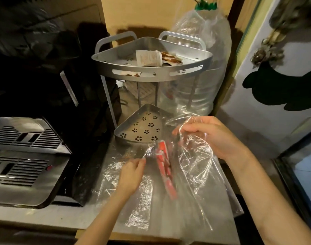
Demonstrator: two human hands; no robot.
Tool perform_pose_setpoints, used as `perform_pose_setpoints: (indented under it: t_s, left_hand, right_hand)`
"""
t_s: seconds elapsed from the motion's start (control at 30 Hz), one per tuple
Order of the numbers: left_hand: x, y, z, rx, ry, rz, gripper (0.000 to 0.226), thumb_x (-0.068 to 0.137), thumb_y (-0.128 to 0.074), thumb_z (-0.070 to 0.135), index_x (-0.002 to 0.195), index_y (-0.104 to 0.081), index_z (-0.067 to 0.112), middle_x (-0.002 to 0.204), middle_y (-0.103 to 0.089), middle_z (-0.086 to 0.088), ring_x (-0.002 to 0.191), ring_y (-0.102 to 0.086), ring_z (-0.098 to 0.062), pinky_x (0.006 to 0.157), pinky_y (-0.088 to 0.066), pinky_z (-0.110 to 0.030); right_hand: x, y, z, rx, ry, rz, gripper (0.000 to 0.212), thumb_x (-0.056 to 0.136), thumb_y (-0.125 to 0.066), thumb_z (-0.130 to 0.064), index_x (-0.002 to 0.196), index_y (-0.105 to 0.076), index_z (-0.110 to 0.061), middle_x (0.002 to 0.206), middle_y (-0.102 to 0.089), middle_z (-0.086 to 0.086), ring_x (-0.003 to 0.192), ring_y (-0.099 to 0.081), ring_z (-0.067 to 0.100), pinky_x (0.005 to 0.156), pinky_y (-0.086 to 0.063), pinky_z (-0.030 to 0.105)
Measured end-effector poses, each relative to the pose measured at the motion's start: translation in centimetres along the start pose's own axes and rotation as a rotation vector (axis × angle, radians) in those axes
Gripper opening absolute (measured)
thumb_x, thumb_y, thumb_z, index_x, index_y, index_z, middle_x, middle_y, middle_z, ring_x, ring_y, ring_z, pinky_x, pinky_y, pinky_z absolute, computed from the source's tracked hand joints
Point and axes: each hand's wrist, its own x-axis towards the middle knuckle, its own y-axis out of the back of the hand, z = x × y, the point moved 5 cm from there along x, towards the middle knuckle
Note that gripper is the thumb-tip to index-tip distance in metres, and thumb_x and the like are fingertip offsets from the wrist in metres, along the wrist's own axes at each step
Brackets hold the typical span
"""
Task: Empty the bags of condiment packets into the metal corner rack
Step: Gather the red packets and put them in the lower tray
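From the head camera I see my hands pinching a clear plastic bag over the table. My left hand, at seven o'clock of the bag, grips its edge; my right hand, at one o'clock, holds the upper film. Red condiment packets sit inside, between both hands. The metal corner rack stands at twelve o'clock, its top tier carrying white and brown packets, its lower tray just beside the bag.

Both forearms reach forward, left hand fingers pinched (knuckles up), right hand higher, fingers curled closed
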Motion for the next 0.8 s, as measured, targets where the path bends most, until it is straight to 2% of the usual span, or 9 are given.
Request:
perform_pose_setpoints:
  t_s: [0.07,0.13,0.2,0.3,0.43,0.57,0.67,0.73,0.8]
  left_hand:
    - [-0.4,-1.3,0.2,-0.553,0.231,-0.274,0.046,0.093,-0.038,0.042,0.086,-0.067,0.007,0.081,-0.07,-0.005,0.085,-0.064,-0.025,0.079,-0.05,-0.032]
    - [-0.5,-2.1,-0.3,-0.818,0.358,-0.433,0.05,0.089,-0.044,0.047,0.102,-0.065,0.003,0.097,-0.069,-0.013,0.097,-0.061,-0.03,0.096,-0.042,-0.041]
    - [-0.2,-2.2,-0.8,-0.849,0.324,-0.418,0.041,0.083,-0.058,0.039,0.107,-0.062,0.006,0.094,-0.071,-0.012,0.089,-0.065,-0.025,0.085,-0.051,-0.034]
    - [0.3,-1.9,-1.8,-0.867,0.344,-0.189,0.027,0.081,-0.062,0.012,0.107,-0.056,0.011,0.08,-0.071,-0.006,0.059,-0.067,-0.011,0.053,-0.054,-0.022]
    - [0.7,-1.2,-2.7,-0.611,0.274,-0.059,0.055,0.078,-0.069,0.013,0.126,-0.042,0.018,0.103,-0.065,-0.009,0.08,-0.066,-0.021,0.07,-0.055,-0.032]
    - [0.5,-1.4,-2.0,-0.089,0.108,0.035,0.064,0.077,-0.071,0.027,0.132,-0.038,0.018,0.114,-0.062,-0.004,0.091,-0.061,-0.02,0.079,-0.046,-0.031]
    - [0.5,-1.9,-1.4,0.089,0.028,0.116,0.067,0.079,-0.069,0.028,0.135,-0.034,0.017,0.117,-0.063,-0.006,0.098,-0.062,-0.025,0.079,-0.049,-0.032]
    - [0.8,-2.2,-1.6,0.153,0.003,0.13,0.07,0.079,-0.068,0.03,0.137,-0.031,0.018,0.122,-0.06,-0.008,0.109,-0.056,-0.028,0.089,-0.048,-0.042]
    - [0.9,-2.2,-1.8,0.246,0.008,0.152,0.071,0.08,-0.066,0.033,0.138,-0.03,0.015,0.13,-0.051,-0.01,0.121,-0.044,-0.03,0.102,-0.038,-0.046]
  right_hand:
    - [-0.2,0.3,0.3,0.105,0.016,0.017,0.015,0.081,-0.052,0.001,0.07,-0.062,0.002,0.074,-0.072,0.011,0.058,-0.064,0.011,0.055,-0.051,0.019]
    - [-0.2,1.2,1.6,0.203,0.003,0.075,0.01,0.074,-0.06,-0.004,0.066,-0.066,-0.001,0.077,-0.071,0.013,0.055,-0.063,0.013,0.052,-0.05,0.021]
    - [-0.4,2.5,3.3,0.225,-0.014,0.124,0.013,0.069,-0.062,-0.008,0.059,-0.07,-0.011,0.075,-0.072,0.011,0.059,-0.065,0.012,0.058,-0.051,0.018]
    - [-1.5,4.9,7.1,0.192,-0.154,0.2,0.018,0.069,-0.062,-0.009,0.053,-0.07,-0.013,0.058,-0.068,0.003,0.053,-0.064,0.013,0.054,-0.052,0.021]
    - [-3.3,7.2,12.7,0.155,-0.393,0.264,0.025,0.077,-0.058,-0.002,0.055,-0.07,-0.003,0.058,-0.067,0.013,0.048,-0.063,0.024,0.045,-0.052,0.028]
    - [-3.9,7.9,17.1,-0.077,-0.557,0.255,0.018,0.084,-0.057,-0.007,0.074,-0.071,0.0,0.073,-0.072,0.013,0.062,-0.065,0.027,0.063,-0.053,0.038]
    - [-3.7,7.8,18.8,-0.208,-0.605,0.321,0.013,0.083,-0.06,-0.009,0.082,-0.07,0.0,0.072,-0.07,0.009,0.057,-0.064,0.014,0.056,-0.053,0.028]
    - [-3.5,7.9,19.2,-0.298,-0.589,0.368,0.007,0.079,-0.062,-0.008,0.077,-0.068,-0.005,0.068,-0.065,0.006,0.053,-0.06,0.012,0.044,-0.046,0.021]
    - [-3.3,8.0,19.1,-0.494,-0.574,0.381,0.006,0.073,-0.065,-0.011,0.078,-0.062,-0.009,0.071,-0.064,0.004,0.059,-0.06,0.016,0.049,-0.046,0.025]
